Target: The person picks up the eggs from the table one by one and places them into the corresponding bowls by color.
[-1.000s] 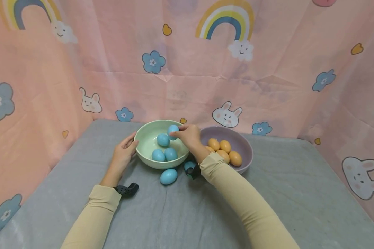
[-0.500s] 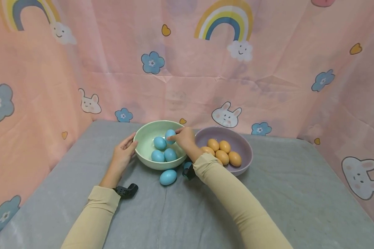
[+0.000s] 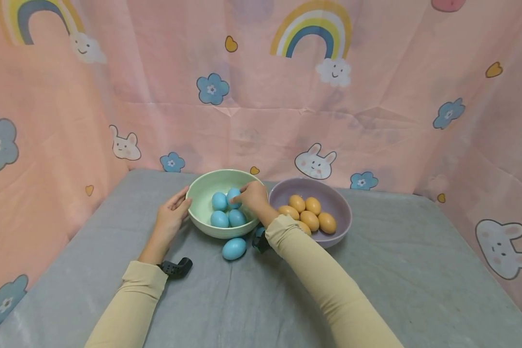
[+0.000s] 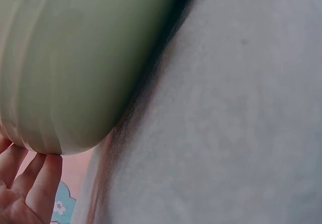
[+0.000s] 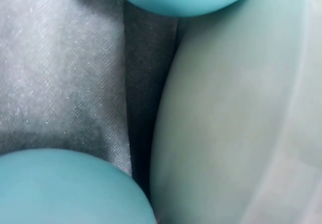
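Note:
A light green bowl (image 3: 205, 193) holds several blue eggs (image 3: 219, 219). Over its right side, my right hand (image 3: 255, 199) pinches another blue egg (image 3: 233, 195) between thumb and fingers, low among the rest. My left hand (image 3: 168, 222) rests its fingertips against the bowl's outer left wall. In the left wrist view, the fingers (image 4: 46, 183) look fairly straight where they touch the bowl (image 4: 75, 68). One blue egg (image 3: 234, 249) lies on the cloth before the bowl. A second (image 3: 260, 232) is partly hidden by the right wrist's camera. The right wrist view shows no fingers.
Right of the green bowl stands a purple bowl (image 3: 342, 212) with several orange-yellow eggs (image 3: 310, 221), partly covered by the right forearm. Grey cloth (image 3: 417, 270) covers the table. A pink patterned curtain (image 3: 252, 130) hangs behind and at both sides.
My right hand has moved left and down into the green bowl with its blue egg, which now sits against the others. My left hand stays at the bowl's side.

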Demonstrator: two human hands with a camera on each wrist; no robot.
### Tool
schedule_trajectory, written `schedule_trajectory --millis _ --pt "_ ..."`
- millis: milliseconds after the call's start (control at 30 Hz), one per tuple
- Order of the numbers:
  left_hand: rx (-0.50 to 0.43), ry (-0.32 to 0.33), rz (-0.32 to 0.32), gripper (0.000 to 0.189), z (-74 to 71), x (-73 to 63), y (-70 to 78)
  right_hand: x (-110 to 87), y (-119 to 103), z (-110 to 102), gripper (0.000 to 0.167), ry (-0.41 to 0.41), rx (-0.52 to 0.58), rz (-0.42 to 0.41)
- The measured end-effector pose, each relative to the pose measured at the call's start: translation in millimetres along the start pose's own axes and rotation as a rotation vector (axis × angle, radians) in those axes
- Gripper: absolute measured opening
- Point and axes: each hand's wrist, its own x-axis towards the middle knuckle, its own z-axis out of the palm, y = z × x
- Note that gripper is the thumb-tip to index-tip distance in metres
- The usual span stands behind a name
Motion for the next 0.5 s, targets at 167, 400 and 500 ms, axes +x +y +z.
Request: schedule_trajectory --millis 167,400,500 --pt "0.002 0.001 -0.004 0.054 -0.1 -1.2 0.1 0.0 0.0 0.5 0.040 -0.007 -0.037 -0.020" --pt "0.003 -0.002 0.004 0.053 -0.6 -1.7 0.6 0.2 0.6 -0.3 0.034 -0.014 -0.033 -0.047" --pt "0.006 -0.008 0.011 0.053 -0.4 -0.7 -0.5 -1.6 2.1 -2.3 0.034 -0.026 0.041 -0.056"
